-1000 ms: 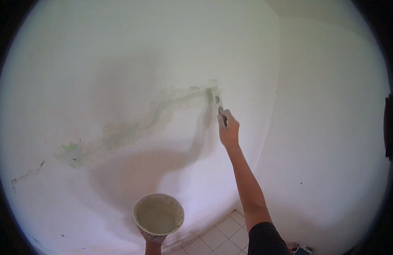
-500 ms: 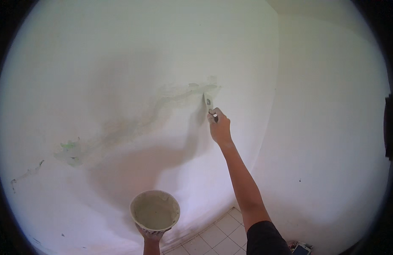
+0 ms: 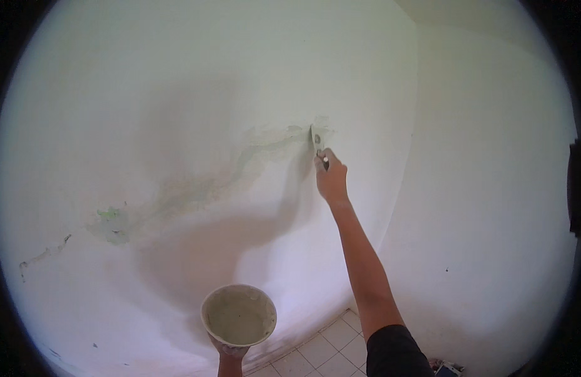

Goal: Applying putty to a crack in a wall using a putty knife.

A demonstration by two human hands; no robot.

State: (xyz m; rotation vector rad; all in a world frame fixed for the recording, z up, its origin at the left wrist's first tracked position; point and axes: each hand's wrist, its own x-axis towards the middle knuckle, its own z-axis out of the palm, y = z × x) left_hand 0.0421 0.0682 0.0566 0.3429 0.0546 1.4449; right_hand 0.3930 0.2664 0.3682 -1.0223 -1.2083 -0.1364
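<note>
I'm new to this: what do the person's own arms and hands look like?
The right arm has a short dark sleeve. The right hand and left hand wear no gloves; any left sleeve is out of view.

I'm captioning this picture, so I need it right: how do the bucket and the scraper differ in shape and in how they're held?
The bucket is round and wide-mouthed; the scraper is flat and narrow.
The left hand supports the bucket from below, while the right hand grips the scraper by its lower end.
The bucket's mouth faces up; the scraper's blade is raised to the wall.
Both are pale and held one-handed.
</note>
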